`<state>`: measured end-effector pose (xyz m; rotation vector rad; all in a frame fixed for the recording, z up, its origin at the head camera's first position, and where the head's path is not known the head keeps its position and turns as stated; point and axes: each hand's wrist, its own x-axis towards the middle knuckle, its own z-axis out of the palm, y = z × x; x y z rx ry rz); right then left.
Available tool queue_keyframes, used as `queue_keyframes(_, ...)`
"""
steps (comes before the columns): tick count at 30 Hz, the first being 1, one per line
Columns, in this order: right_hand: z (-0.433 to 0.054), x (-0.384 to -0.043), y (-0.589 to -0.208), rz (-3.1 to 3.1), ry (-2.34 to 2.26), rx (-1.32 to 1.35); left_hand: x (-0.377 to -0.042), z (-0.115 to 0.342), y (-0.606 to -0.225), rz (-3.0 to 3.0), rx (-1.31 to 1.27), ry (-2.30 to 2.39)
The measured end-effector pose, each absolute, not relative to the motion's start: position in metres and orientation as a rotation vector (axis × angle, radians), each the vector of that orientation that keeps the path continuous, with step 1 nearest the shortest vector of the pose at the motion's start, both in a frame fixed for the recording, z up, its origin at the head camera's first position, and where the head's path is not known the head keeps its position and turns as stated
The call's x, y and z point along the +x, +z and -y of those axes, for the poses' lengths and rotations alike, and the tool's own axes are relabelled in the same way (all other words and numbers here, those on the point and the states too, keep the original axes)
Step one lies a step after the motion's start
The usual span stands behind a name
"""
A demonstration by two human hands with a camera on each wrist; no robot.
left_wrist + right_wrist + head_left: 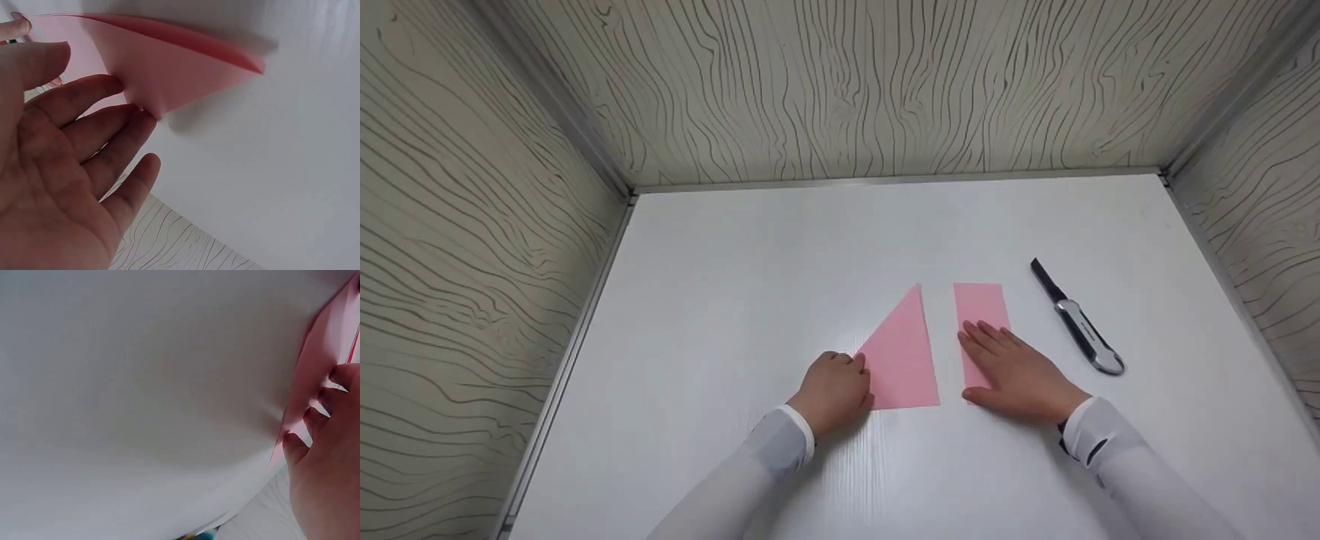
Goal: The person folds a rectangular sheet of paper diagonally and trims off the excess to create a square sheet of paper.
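A folded pink sheet of paper with a slanted left edge lies on the white table. My left hand touches its left side; the left wrist view shows the fingertips on the paper and the thumb apart from them. To the right, across a narrow gap, is a pink paper strip. My right hand rests on this strip with its fingers spread, covering the lower right part. In the right wrist view the fingertips of the right hand touch the strip.
A utility knife with a black blade and a silver-and-black handle lies right of the strip, its blade out and pointing away. Wood-grain panels stand behind the white table and along its sides.
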<state>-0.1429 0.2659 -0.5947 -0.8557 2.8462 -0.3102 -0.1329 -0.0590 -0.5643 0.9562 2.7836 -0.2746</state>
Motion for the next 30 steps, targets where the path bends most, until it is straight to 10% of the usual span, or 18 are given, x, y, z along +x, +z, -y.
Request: queue_keyframes(30,-0.180,-0.171,-0.584,-2.766,-0.994,-0.220,-0.132,0.062,-0.563,-2.800,0.965,-0.186)
